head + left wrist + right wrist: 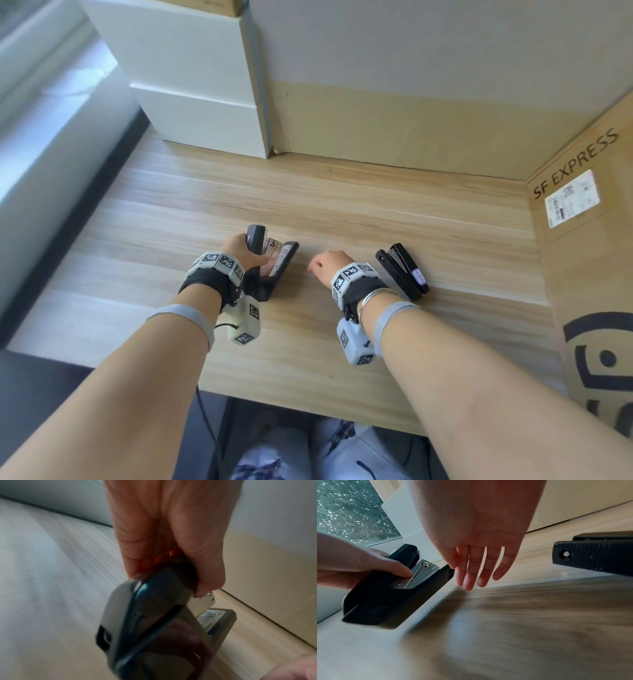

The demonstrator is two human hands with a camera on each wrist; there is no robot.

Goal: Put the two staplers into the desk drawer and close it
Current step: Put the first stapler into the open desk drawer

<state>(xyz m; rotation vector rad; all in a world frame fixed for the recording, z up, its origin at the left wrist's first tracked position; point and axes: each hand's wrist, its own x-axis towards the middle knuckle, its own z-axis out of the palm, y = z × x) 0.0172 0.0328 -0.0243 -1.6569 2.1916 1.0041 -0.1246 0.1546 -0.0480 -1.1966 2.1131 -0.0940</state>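
Two staplers, both on the desk [342,192]

Left hand [239,251] gripped the left stapler [279,265], which gaped open; right hand [329,265] hung loose-fingered between them, right stapler [402,270] untouched near the desk's right edge.

Daylight is admitted from the window [351,511] at left; the desk top [342,205] is evenly lit, with glare washing its left edge. Straight lines are bowed toward the head view's edges. Motion blur smears both wrist views, the near stapler [145,628] being soft.
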